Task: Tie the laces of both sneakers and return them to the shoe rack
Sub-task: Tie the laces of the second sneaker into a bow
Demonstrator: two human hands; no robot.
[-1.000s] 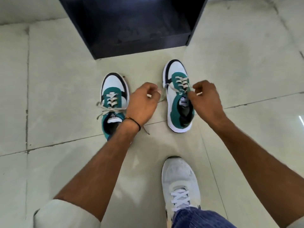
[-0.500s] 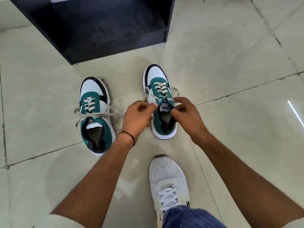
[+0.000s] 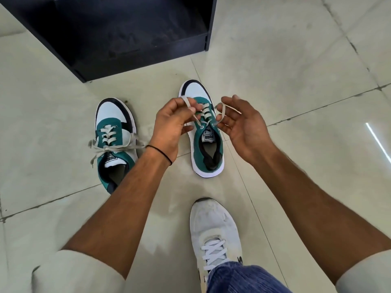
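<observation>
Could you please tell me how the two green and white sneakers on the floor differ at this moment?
The left sneaker has its laces in a bow; the right sneaker has loose laces, held by the left hand and the right hand. The left sneaker lies untouched and nearer the person; the right sneaker sits further forward. Both point toe-first toward the black shoe rack.

Standing side by side on the pale tiled floor (image 3: 296, 81): teal-and-white sneaker with knotted laces (image 3: 114, 142) to the left, teal-and-white sneaker with loose laces (image 3: 206, 144) to the right, toes pointing toward the black open-fronted shoe rack (image 3: 118, 34) lying behind both. Hovering over the right sneaker: left hand (image 3: 171, 127) and right hand (image 3: 243, 125), one lace end in each. Sitting nearest, in front of the right sneaker: worn white lace-up shoe (image 3: 213, 229), partly under blue denim trouser leg (image 3: 239, 278).
</observation>
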